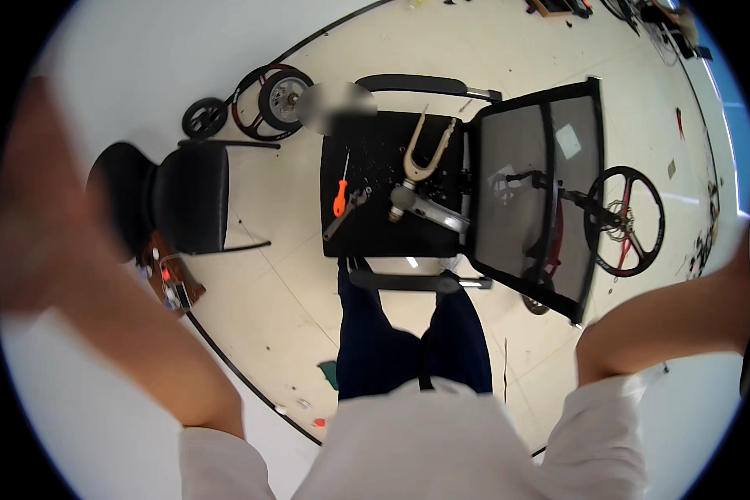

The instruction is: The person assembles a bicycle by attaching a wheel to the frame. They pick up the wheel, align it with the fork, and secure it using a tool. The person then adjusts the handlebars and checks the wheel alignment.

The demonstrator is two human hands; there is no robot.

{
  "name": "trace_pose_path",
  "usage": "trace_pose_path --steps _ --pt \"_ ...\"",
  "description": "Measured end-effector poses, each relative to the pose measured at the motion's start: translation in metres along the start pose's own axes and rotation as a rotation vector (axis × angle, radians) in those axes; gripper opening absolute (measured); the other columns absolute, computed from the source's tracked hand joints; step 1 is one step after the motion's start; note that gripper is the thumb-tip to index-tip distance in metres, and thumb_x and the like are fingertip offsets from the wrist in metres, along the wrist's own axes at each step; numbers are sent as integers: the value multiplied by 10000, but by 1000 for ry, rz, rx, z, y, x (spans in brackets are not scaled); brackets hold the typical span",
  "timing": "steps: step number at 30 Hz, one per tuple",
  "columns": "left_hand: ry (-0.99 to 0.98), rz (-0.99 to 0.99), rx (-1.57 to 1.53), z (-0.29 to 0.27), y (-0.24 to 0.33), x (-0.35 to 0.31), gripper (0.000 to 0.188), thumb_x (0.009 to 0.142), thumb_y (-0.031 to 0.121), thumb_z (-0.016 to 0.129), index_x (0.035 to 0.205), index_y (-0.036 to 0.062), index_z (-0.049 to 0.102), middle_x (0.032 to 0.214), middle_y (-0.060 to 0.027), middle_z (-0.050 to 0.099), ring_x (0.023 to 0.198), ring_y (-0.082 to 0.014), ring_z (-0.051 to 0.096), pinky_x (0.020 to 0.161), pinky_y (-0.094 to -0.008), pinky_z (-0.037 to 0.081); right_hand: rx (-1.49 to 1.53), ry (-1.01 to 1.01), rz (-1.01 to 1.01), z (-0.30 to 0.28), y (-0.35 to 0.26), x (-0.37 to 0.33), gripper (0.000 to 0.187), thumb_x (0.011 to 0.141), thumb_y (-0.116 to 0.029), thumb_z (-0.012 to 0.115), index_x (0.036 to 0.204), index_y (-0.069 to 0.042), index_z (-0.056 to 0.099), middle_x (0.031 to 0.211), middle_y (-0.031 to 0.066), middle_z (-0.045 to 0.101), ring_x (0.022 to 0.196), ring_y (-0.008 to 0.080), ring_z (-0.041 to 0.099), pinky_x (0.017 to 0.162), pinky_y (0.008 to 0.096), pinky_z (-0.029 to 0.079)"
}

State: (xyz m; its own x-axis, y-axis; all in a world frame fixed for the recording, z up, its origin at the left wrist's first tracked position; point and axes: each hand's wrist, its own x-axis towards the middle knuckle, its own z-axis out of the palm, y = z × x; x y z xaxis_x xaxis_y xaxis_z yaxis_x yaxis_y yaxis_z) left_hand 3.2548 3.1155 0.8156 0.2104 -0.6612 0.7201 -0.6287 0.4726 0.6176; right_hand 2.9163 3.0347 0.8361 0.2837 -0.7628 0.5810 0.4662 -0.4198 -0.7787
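My left hand [29,208] is raised at the far left, smeared by motion and near the camera; its fingers cannot be made out. My right forearm [675,321] reaches to the right rim, and the hand there is out of sight. Between them, on the black seat of an office chair [375,237], lie a screwdriver with an orange handle [340,200], an adjustable wrench [342,218], a cream-coloured fork [423,171] with two prongs, and a mallet [433,212] lying across the fork's stem. Both hands are apart from these things.
A mesh backrest [512,187] leans right, beside a spoked wheel [625,221] in black and red. Further wheels [283,98] stand at the upper left. A second black chair [190,196] is at left, near a brown box [175,287]. Small parts litter the floor.
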Motion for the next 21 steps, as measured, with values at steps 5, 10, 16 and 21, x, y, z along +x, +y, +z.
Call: trace_pose_path --steps 5,10,16,21 --pt "-161 -895 -48 92 -165 -191 251 922 235 566 941 -4 640 818 -50 651 727 -135 579 674 -289 454 -445 231 779 4 203 -121 161 916 -170 564 924 -16 610 854 76 640 770 155 602 696 279 480" --pt "-659 -959 75 183 -250 -378 175 860 137 634 940 -18 619 852 -152 643 749 -255 635 697 -344 496 -811 -143 997 -6 398 -291 172 820 -82 623 952 29 615 842 160 639 796 289 633 731 365 502" --pt "-820 -616 313 231 -286 -441 313 723 94 724 1011 39 617 939 -120 598 904 -320 566 775 -426 463 -1323 -593 730 -5 493 -334 127 739 -36 650 861 -10 627 921 155 603 886 327 621 764 396 530" --pt "-887 -616 309 227 -287 -445 313 721 111 733 1011 49 633 954 -117 607 921 -324 570 786 -430 463 -1260 -540 803 -7 496 -325 103 730 -42 668 825 -12 641 866 133 623 842 319 641 727 397 534"
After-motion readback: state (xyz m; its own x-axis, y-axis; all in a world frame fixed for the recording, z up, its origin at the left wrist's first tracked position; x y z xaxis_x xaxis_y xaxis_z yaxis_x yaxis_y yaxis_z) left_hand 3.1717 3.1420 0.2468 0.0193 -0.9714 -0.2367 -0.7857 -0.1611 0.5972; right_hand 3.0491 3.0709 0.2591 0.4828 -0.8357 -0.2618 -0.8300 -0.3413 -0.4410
